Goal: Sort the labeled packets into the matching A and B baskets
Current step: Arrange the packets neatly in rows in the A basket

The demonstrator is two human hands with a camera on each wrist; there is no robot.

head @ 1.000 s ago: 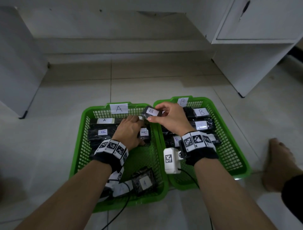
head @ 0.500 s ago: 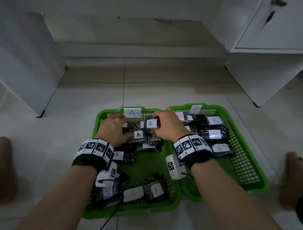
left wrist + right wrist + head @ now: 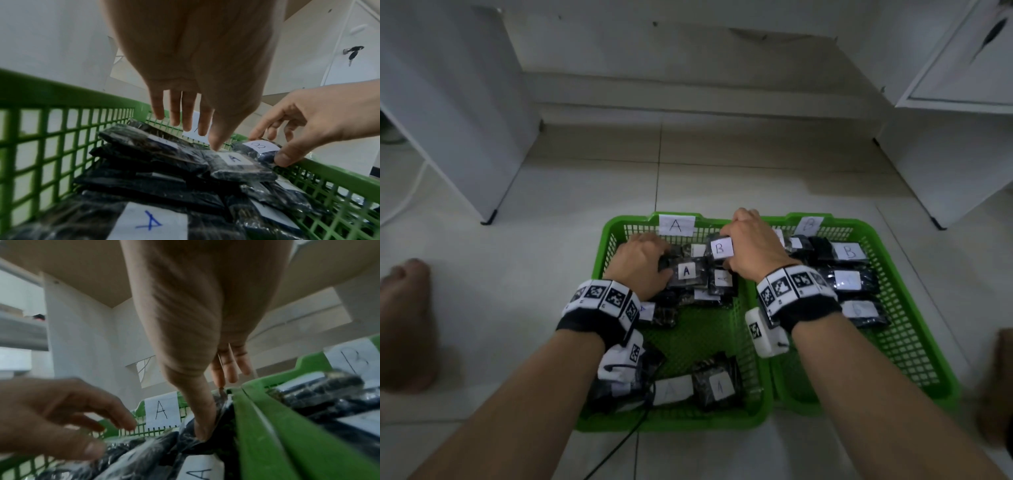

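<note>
Two green baskets sit side by side on the floor, A basket (image 3: pixel 608 240) on the left, B basket (image 3: pixel 873 246) on the right. Right hand (image 3: pixel 751 248) pinches a B packet (image 3: pixel 720 248) between thumb and fingers, over the far right corner of the A basket. Left hand (image 3: pixel 642 265) has relaxed, slightly spread fingers; thumb touches an A packet (image 3: pixel 686 272) on the pile, gripping nothing. Step in hand, as I judge it: pulling a misplaced B out of A. Next move calls for lifting it over the two touching rims and dropping it in B. B packet lies roughly flat, label up, long axis hard to tell, partly hidden by fingers.
</note>
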